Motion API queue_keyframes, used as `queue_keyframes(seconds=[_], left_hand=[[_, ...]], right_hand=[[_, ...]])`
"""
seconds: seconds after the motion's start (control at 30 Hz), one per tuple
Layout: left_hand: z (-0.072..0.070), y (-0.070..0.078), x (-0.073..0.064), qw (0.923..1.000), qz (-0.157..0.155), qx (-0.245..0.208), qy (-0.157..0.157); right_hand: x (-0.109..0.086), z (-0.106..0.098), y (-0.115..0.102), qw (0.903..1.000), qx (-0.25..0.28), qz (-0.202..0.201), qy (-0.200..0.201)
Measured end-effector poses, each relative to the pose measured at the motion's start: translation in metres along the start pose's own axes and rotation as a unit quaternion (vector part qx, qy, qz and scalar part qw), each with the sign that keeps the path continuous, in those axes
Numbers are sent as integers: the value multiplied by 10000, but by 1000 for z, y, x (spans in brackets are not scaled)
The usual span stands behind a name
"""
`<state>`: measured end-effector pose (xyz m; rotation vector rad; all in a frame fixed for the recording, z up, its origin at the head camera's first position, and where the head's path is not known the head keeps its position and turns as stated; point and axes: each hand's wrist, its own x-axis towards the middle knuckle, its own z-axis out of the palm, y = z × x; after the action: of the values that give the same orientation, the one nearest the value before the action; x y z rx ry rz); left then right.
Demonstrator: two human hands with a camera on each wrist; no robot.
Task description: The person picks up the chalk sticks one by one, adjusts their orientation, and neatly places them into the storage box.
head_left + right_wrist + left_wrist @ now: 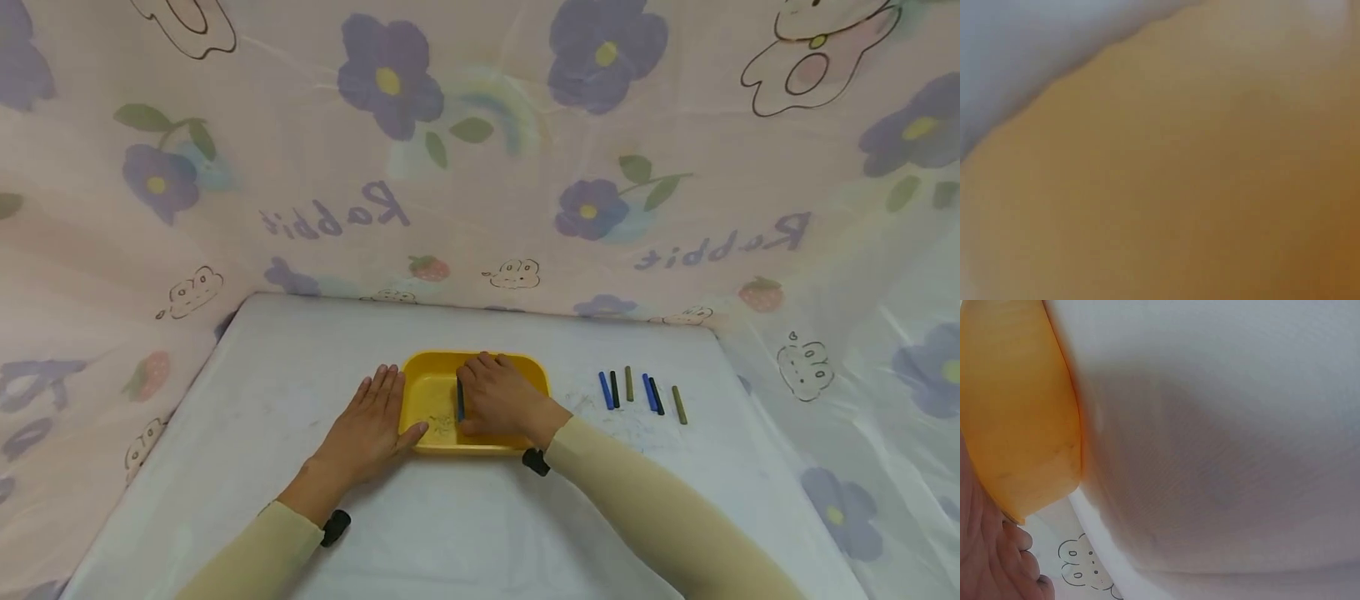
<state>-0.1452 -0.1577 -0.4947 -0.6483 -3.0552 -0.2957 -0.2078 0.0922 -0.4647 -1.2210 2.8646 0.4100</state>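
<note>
A yellow rectangular tray (427, 390) sits on the white-covered table, with small crumbs (442, 427) scattered on its floor. My left hand (372, 427) lies along its left side, fingers straight and thumb out over the front left corner. In the left wrist view the tray's outer wall (1022, 406) shows beside the left fingers (1013, 547). Inside the tray my right hand (501, 395) grips a dark blue-grey block (461, 402) from above. Only the block's narrow left edge shows; the hand hides the rest. Blurred yellow tray surface (1147, 175) fills most of the right wrist view.
Right of the tray lie several short crayon-like sticks in blue (605, 390), black (615, 389) and olive (679, 405). Faint smudges mark the white table cover (315, 342) around them. A patterned curtain (480, 192) hangs behind and at both sides.
</note>
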Motion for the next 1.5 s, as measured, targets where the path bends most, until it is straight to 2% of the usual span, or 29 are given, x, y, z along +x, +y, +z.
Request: queue_keyframes(seconds=[0.17,0.4,0.77,1.0,1.5], left_hand=[[-2,0,-1,9999,49,-91,-64],[-3,0,0,9999,75,-19,-68],[-3,-2,0,9997,5,-136,-196],[-2,-2,-1,9999,-11,-120,-87],[-3,-1,-1,9998,-33,-162,-142]], right_hand=[[8,8,-6,9996,248,-93,77],[14,18,-5,9998,129,54,147],[17,23,-7,9980,624,102,14],[19,27,-7,9965,809,137,-127],[16,24,-6,9963,821,147,-198]])
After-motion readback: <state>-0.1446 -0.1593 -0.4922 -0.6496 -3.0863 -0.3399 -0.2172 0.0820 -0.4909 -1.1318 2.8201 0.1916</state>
